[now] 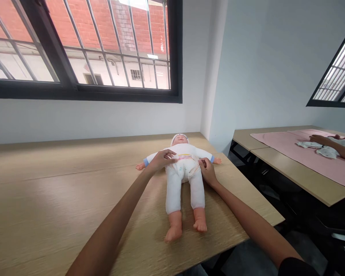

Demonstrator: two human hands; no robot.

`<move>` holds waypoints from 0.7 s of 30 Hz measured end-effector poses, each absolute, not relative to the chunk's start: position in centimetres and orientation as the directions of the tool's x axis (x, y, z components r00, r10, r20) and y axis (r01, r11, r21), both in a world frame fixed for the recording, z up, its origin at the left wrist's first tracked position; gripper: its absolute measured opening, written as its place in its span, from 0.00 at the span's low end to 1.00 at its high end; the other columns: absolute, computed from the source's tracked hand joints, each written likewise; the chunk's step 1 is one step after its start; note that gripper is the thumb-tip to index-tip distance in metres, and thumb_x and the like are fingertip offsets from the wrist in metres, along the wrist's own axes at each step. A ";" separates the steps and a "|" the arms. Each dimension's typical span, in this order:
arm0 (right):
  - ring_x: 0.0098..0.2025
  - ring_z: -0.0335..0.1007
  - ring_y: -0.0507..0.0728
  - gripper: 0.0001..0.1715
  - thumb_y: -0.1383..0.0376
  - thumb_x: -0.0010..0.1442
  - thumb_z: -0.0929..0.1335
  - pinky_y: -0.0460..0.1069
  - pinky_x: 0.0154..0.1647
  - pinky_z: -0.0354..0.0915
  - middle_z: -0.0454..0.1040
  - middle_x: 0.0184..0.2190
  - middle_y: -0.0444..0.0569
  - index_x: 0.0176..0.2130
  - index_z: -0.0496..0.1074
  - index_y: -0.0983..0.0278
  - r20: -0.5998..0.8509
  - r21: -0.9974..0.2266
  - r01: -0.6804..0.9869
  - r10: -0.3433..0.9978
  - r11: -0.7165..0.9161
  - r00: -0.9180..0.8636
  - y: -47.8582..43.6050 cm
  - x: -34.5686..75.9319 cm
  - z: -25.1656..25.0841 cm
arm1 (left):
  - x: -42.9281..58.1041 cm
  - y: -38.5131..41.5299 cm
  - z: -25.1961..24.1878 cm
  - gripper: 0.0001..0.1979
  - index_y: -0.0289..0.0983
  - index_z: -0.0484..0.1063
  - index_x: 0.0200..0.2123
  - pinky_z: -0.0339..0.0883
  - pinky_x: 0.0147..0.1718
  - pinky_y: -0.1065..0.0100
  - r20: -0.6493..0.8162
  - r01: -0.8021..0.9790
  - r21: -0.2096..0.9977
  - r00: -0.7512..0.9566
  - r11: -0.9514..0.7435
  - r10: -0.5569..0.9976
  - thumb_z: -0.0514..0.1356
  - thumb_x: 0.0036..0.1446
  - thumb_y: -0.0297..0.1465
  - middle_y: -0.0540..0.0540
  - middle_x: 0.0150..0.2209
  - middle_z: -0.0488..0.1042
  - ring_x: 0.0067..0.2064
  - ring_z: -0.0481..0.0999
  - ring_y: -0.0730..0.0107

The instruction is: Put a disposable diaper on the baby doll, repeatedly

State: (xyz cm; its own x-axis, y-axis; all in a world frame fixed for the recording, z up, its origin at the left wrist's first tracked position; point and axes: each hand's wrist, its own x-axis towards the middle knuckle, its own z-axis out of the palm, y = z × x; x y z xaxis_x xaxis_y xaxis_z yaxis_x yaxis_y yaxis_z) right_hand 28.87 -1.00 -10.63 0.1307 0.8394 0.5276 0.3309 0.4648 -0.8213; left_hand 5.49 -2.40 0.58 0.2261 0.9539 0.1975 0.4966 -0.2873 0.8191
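A baby doll (pixel 184 180) lies on its back on a light wood table (pixel 60 199), wearing a white long-sleeved outfit with blue cuffs. A white diaper (pixel 184 168) with a coloured waistband wraps its middle. My left hand (pixel 161 160) pinches at the diaper's waist on the left side of the doll. My right hand (pixel 208 171) grips the diaper's opposite edge, with the fingertips partly hidden against the doll's hip.
The table's edge runs close to the doll's feet on the right. Beyond a dark gap, another person's hands (pixel 319 140) work over a white garment (pixel 317 148) on a pink cloth (pixel 290 149) covering a second table (pixel 301 180). A barred window (pixel 83 46) is behind.
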 end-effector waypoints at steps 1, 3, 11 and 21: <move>0.32 0.66 0.56 0.16 0.54 0.60 0.61 0.51 0.38 0.63 0.72 0.31 0.48 0.33 0.66 0.63 0.531 -0.819 0.332 0.838 0.468 0.128 -1.0 28.9 -10.7 | 5.2 -2.3 0.6 0.24 0.36 0.74 0.36 0.64 0.37 0.66 0.181 0.496 0.823 0.233 -0.277 0.955 0.66 0.38 0.46 0.45 0.37 0.75 0.39 0.72 0.63; 0.32 0.66 0.56 0.15 0.54 0.61 0.61 0.51 0.38 0.63 0.72 0.31 0.49 0.33 0.66 0.63 0.534 -0.817 0.331 0.836 0.471 0.126 -1.0 28.9 -10.7 | 4.7 -2.2 0.7 0.24 0.36 0.74 0.37 0.64 0.35 0.67 0.152 0.503 0.826 0.239 -0.256 0.959 0.66 0.40 0.47 0.45 0.36 0.75 0.38 0.72 0.64; 0.33 0.67 0.56 0.15 0.54 0.61 0.61 0.51 0.39 0.63 0.72 0.32 0.49 0.33 0.66 0.63 0.548 -0.806 0.344 0.827 0.481 0.126 -1.0 29.0 -10.8 | 4.4 -2.4 1.1 0.16 0.37 0.76 0.29 0.64 0.38 0.64 0.251 0.534 0.763 0.273 -0.364 0.929 0.64 0.43 0.44 0.44 0.35 0.78 0.38 0.73 0.63; 0.33 0.68 0.57 0.16 0.54 0.61 0.61 0.51 0.39 0.63 0.72 0.32 0.49 0.33 0.66 0.63 0.531 -0.820 0.327 0.838 0.470 0.127 -1.0 29.0 -10.9 | 5.8 -2.6 0.4 0.19 0.35 0.76 0.35 0.66 0.40 0.61 0.327 0.549 0.719 0.274 -0.426 0.904 0.61 0.45 0.44 0.42 0.39 0.77 0.40 0.73 0.60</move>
